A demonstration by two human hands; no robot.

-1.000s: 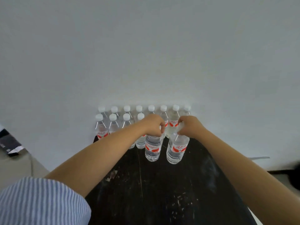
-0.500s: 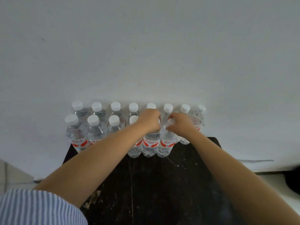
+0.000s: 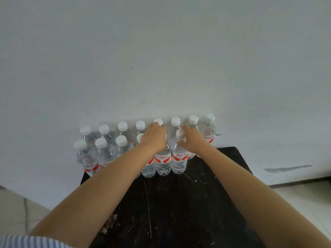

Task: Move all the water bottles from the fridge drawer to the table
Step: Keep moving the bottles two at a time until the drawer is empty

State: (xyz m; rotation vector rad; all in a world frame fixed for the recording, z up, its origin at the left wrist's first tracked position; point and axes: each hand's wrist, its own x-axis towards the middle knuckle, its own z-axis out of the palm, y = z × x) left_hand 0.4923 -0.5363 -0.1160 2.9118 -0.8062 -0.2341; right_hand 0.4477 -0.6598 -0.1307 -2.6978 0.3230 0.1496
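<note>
Several clear water bottles with white caps and red-white labels stand in two rows at the far edge of a dark table [image 3: 179, 203], against a white wall. My left hand [image 3: 154, 138] grips the top of one front-row bottle [image 3: 162, 163]. My right hand [image 3: 192, 142] holds the neck of the bottle beside it [image 3: 179, 161], whose cap shows above my fingers. Both bottles stand on the table, touching the row. The fridge drawer is out of sight.
The white wall [image 3: 161, 59] rises directly behind the bottles. The worn black tabletop reaches toward me below my forearms. Pale floor tiles [image 3: 16, 213] show at lower left, and a dark skirting line [image 3: 300, 182] runs at the right.
Both hands pushed their two bottles forward from mid-table into the front row. The view shifted closer, and the bottles now stand level with the others.
</note>
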